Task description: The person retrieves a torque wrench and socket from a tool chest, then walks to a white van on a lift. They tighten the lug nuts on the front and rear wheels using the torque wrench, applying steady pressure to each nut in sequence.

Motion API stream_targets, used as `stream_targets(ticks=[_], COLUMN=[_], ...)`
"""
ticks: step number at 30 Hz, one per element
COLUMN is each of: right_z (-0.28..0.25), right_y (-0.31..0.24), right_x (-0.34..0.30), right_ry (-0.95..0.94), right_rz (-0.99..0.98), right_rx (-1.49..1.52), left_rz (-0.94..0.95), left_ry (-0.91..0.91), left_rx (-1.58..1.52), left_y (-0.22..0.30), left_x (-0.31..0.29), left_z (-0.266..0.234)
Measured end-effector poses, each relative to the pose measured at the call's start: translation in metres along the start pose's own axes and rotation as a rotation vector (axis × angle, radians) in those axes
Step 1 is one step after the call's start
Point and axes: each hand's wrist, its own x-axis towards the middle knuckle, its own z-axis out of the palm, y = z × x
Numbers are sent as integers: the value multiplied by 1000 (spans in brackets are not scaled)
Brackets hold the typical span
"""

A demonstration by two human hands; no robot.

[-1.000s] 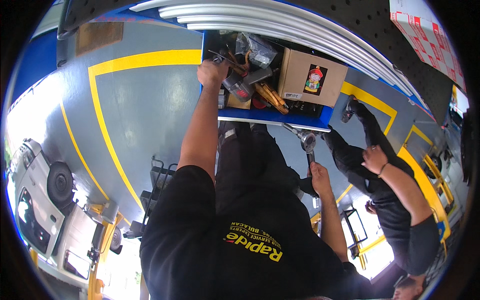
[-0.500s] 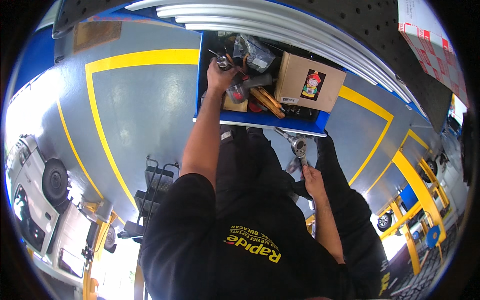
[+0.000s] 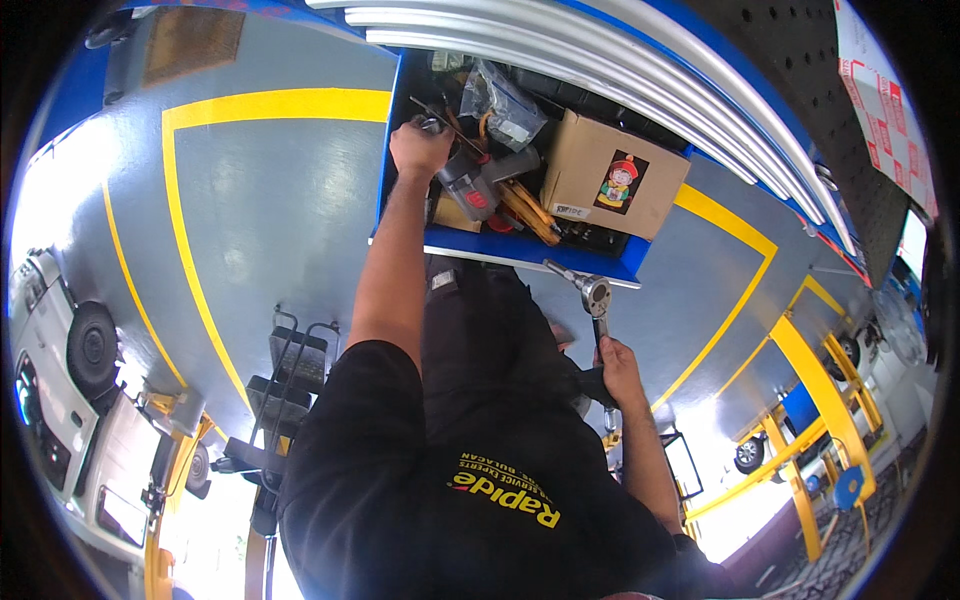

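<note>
Inside the drawer [image 3: 480, 243], the left hand [image 3: 420, 148] is gripping a metal piece [image 3: 432, 125], apparently selecting it, likely needing a lift past tools [image 3: 468, 188]; outside, the right hand [image 3: 620, 372] is clasping a ratchet [image 3: 597, 298].

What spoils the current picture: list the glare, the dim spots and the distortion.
Head view: glare whitens the floor toward the left edge and washes out areas near the bottom; head view: the silver bars bow with the fisheye, and black fills the corners; head view: the back of the drawer is dim, while the ratchet looks fairly sharp.
</note>
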Motion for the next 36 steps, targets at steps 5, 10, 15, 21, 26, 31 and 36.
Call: stream_targets(ticks=[5,10,15,21,26,31,36], right_z=[-4,-3,28,69,98,121,153], right_y=[15,4,-77,-134,-188,-195,-198], right_x=[3,23,85,180,224,264,279], right_ry=[-14,3,66,61,-84,-244,-178], right_rz=[24,-115,-222,-532,-537,-324,-345], right_rx=[-11,-86,-214,-115,-164,-208,-250], left_rz=[75,124,136,250,174,174,-47], left_ry=[-43,-153,-111,78,-4,31,78], left_rx=[-130,-255,-326,-291,-243,-218,-250], left_y=[-10,-25,-27,-15,-25,-16,0], left_x=[-5,11,3,-12,-9,-14,-3], left_z=[4,13,17,14,14,15,24])
